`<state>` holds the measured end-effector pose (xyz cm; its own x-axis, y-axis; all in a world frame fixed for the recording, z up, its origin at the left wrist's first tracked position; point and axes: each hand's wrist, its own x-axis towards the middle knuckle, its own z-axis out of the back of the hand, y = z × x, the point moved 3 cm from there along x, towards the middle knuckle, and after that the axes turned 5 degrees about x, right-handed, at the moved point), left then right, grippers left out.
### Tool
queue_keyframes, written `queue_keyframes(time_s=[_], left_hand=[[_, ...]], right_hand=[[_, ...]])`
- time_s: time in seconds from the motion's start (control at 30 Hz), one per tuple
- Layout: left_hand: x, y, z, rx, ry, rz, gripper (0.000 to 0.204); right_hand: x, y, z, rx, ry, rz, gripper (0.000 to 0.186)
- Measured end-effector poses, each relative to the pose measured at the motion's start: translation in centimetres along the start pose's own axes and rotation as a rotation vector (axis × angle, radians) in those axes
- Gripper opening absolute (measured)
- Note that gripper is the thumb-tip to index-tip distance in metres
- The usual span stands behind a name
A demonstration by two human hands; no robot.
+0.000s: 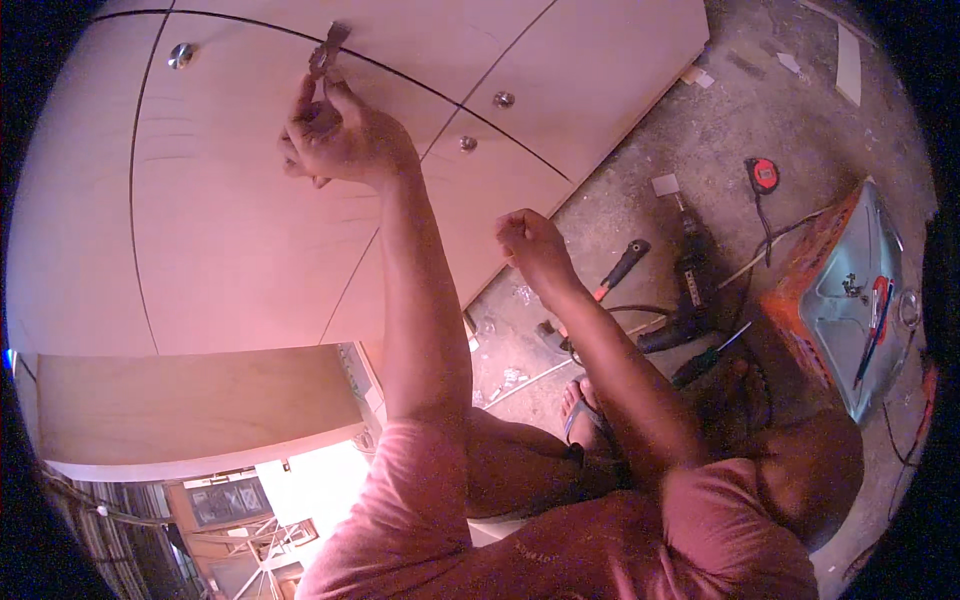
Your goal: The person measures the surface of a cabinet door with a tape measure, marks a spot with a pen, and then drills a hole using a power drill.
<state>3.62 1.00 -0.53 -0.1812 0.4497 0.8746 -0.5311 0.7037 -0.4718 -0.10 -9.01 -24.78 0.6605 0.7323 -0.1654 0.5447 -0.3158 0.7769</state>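
My left hand (350, 135) is raised before a pale cabinet (250, 230). Its thumb and fingertips pinch a small dark metal cabinet hinge (328, 52), which lies across the gap between upper and lower doors. Lower and to the right, my right hand (537, 250) hangs in front of the cabinet's edge with its fingers curled in. Whatever it might hold is hidden. Round metal knobs sit on the doors, one knob (181, 55) at the upper left and another knob (504, 100) right of my left hand.
On the concrete floor (640, 130) lie a hammer (625, 267), a power drill (690, 270), a red tape measure (762, 175) and a screwdriver (708, 355). An orange-sided tray (815, 280) at the right holds screws and a cutter knife (880, 308). Cables cross the floor.
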Motion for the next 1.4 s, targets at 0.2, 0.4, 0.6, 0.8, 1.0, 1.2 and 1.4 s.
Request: queue_keyframes(time_s=[0.2, 0.4, 0.6, 0.8, 1.0, 1.2, 1.4], left_hand=[[0.4, 1.0, -0.1, -0.004, 0.010, -0.079, 0.015], [0.4, 0.9, -0.3, 0.005, 0.018, -0.058, 0.016], [0.5, 0.9, -0.2, -0.074, -0.001, -0.088, 0.022], [0.2, 0.6, -0.1, -0.101, 0.005, -0.079, 0.025], [0.0, 0.2, 0.0, -0.211, 0.009, -0.091, 0.024], [0.0, 0.4, 0.1, -0.102, -0.027, -0.133, 0.025], [0.9, 1.5, -0.5, -0.063, -0.002, -0.122, 0.023]], right_hand=[[-0.5, 0.8, -0.3, 0.018, 0.017, -0.030, 0.012], [-0.3, 0.8, -0.1, 0.027, 0.014, -0.018, 0.012], [-0.7, 1.3, -0.4, -0.036, 0.008, -0.048, 0.013], [-0.7, 1.0, -0.2, 0.006, 0.007, -0.029, 0.019], [-0.5, 1.1, 0.0, 0.009, 0.002, -0.010, 0.021], [-0.5, 1.2, -0.1, -0.035, 0.018, -0.034, 0.013], [-0.5, 1.1, 0.2, 0.022, 0.016, -0.016, 0.019]])
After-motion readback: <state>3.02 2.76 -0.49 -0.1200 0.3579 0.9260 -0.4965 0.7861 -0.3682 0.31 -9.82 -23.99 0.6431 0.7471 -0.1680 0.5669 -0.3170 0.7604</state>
